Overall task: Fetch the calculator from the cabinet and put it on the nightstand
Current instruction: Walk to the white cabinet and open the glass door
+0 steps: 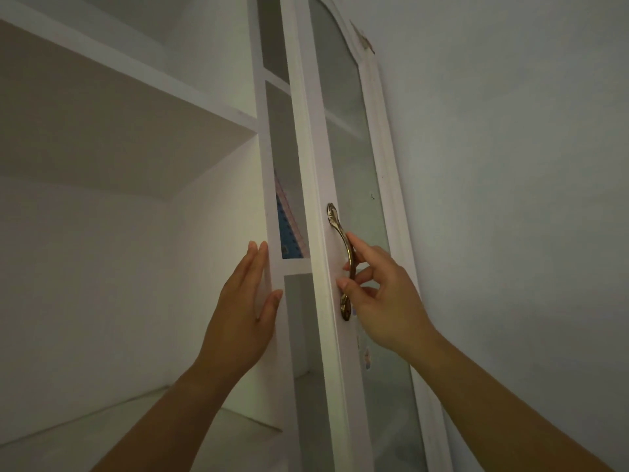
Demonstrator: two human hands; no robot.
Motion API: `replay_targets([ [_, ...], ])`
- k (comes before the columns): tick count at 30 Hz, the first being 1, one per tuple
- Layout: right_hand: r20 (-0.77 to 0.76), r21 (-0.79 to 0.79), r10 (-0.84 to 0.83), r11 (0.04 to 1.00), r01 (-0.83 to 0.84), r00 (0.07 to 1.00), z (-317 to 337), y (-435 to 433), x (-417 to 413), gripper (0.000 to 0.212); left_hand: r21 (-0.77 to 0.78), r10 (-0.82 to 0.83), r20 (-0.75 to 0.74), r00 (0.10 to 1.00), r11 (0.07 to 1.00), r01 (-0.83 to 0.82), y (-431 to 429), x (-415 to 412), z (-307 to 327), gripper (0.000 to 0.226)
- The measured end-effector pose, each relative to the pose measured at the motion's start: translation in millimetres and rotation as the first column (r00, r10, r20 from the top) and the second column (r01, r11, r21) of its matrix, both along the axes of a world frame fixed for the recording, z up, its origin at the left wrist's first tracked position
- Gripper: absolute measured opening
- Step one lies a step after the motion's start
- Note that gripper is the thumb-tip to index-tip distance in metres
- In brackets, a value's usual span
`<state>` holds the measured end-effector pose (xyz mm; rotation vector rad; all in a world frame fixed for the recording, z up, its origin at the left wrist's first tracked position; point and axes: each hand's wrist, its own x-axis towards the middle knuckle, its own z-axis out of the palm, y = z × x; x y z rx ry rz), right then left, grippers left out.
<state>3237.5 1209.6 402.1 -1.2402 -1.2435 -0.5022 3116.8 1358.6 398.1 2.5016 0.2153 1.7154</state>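
Note:
A white cabinet with a frosted-glass door (343, 137) fills the view; the door stands slightly ajar. My right hand (381, 294) grips the brass door handle (343, 264) with fingers curled around it. My left hand (248, 301) lies flat, fingers straight, against the white upright post (269, 185) of the cabinet, beside the gap. Through the gap a blue and pink patterned object (289, 229) leans on a shelf inside; I cannot tell what it is. No calculator shows.
To the left is an open white compartment with a shelf above (129, 83) and a shelf floor below (102, 434). A plain pale wall (510, 199) lies to the right of the door. The door's top corner is chipped.

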Motion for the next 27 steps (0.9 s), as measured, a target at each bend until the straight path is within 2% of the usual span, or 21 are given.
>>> replay_targets([
  [5,0.0,-0.002,-0.016,1.0,0.016,1.0,1,1,-1,0.059,-0.041,-0.027,-0.004,1.0,0.999,0.027,-4,-2,1,0.062],
  [8,-0.007,-0.006,-0.012,1.0,0.012,1.0,1,-4,0,0.059,-0.055,-0.045,0.024,0.999,0.997,0.046,-8,-9,2,0.072],
  [13,0.005,0.005,0.024,1.0,-0.024,1.0,1,-19,6,0.058,-0.047,-0.129,0.051,0.99,0.99,0.132,-39,-10,-1,0.056],
  [22,0.018,0.008,0.1,0.995,-0.1,0.995,1,-56,23,0.053,-0.084,-0.195,-0.042,0.98,0.978,0.191,-85,28,-7,0.049],
  [27,0.021,0.026,0.089,0.996,-0.089,0.996,2,-88,38,0.052,-0.15,-0.36,-0.079,0.929,0.926,0.346,-116,49,-10,0.042],
])
